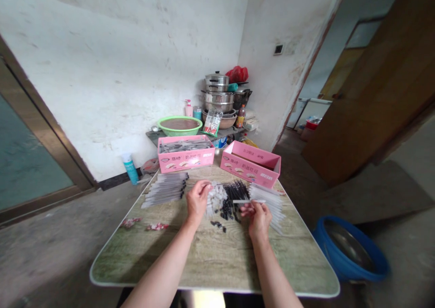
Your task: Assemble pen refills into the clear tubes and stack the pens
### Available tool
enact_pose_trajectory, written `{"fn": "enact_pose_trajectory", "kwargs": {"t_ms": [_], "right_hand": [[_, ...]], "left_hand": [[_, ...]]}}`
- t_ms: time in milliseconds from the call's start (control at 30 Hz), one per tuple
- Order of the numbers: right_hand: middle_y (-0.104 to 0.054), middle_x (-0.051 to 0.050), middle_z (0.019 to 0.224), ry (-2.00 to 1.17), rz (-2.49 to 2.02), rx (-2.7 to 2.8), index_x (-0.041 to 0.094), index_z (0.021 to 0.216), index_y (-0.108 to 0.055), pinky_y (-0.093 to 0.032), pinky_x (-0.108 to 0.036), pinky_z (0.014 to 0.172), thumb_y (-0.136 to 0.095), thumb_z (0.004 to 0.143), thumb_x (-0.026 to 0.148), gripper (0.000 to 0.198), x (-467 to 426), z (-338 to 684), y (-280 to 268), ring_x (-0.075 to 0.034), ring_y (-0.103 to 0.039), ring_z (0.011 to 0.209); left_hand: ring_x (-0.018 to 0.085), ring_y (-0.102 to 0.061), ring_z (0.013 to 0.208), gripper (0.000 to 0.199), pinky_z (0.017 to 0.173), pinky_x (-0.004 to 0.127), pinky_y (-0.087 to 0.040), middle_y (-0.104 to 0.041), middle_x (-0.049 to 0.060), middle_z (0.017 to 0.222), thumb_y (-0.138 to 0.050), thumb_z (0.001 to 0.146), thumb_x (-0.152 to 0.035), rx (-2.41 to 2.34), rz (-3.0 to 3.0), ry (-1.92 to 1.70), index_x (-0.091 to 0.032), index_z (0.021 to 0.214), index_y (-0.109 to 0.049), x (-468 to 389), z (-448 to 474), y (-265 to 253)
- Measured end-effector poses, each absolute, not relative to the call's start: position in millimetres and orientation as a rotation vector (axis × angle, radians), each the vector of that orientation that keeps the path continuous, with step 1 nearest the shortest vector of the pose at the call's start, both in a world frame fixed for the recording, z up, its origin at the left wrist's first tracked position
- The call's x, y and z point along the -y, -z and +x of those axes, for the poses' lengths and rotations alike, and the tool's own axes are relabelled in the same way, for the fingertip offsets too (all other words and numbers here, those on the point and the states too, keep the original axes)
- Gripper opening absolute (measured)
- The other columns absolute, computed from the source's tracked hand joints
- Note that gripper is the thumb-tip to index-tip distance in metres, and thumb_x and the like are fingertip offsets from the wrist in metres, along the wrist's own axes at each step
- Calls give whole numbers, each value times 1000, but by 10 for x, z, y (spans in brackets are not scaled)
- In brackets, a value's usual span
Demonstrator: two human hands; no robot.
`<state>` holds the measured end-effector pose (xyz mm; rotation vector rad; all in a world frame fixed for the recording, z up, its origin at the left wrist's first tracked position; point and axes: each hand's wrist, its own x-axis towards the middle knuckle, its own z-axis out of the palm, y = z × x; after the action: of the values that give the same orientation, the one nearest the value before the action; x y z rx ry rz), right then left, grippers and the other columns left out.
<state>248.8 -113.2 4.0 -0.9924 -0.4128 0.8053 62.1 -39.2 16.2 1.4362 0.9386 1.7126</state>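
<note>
My right hand [258, 216] pinches a thin whitish plastic tube [245, 201], held level above the table. My left hand [198, 202] is at the left edge of a heap of small white plastic pieces [218, 195]. Its thumb and fingertips are pressed together, and whatever is between them is too small to make out. Between the hands lie thin black sticks [238, 189] and small black caps [227, 210]. More translucent tubes [277, 208] lie beside my right hand. Left of my left hand is a row of tubes with black ends [166, 189].
Two pink boxes stand at the table's [217, 262] far edge: the left box [186, 159] holds many tubes, the right box [251, 166] is open-topped. Behind them, a shelf bears a green basin [180, 125] and stacked pots [218, 100]. A blue tub [351, 249] is at right.
</note>
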Motion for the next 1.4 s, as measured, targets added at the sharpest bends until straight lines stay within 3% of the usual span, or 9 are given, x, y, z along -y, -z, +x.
{"fn": "enact_pose_trajectory", "kwargs": {"t_ms": [100,233,833,1100,1400], "right_hand": [[-69,-2,59,-848,-912,366,17,75,-59,-54,-28,43,-75,61,32,26,1118,2541,-15,-19,-67,50],[-70,-3,62,-857,-856,320,17,73,-60,-58,-29,49,-75,62,31,24,1104,2606,41,-19,-69,54],[-70,-2,62,-858,-831,252,20,63,-51,-59,-29,53,-73,65,27,23,1095,2688,79,-17,-69,56],[-70,-2,62,-857,-849,287,18,70,-58,-59,-30,52,-75,66,29,20,1095,2663,67,-18,-69,56],[-71,-3,65,-1140,-801,547,17,83,-62,-57,-27,47,-80,68,31,28,1156,2499,-35,-18,-69,52]], "left_hand": [[19,-70,69,26,70,32,-57,-71,4,79,-75,74,-36,-857,1051,-1690,-16,88,-67,311,532,-184],[17,-68,67,32,68,30,-56,-70,4,77,-80,65,-36,-804,982,-1575,-13,84,-68,320,514,-204],[17,-67,64,32,67,29,-56,-71,4,74,-80,65,-35,-798,1054,-1461,-13,84,-68,360,570,-181],[17,-67,65,32,67,29,-56,-70,4,74,-81,65,-36,-779,1065,-1446,-12,82,-68,378,573,-218],[14,-65,58,36,60,27,-53,-69,4,71,-85,63,-34,-579,1169,-981,-11,85,-69,513,688,-228]]}}
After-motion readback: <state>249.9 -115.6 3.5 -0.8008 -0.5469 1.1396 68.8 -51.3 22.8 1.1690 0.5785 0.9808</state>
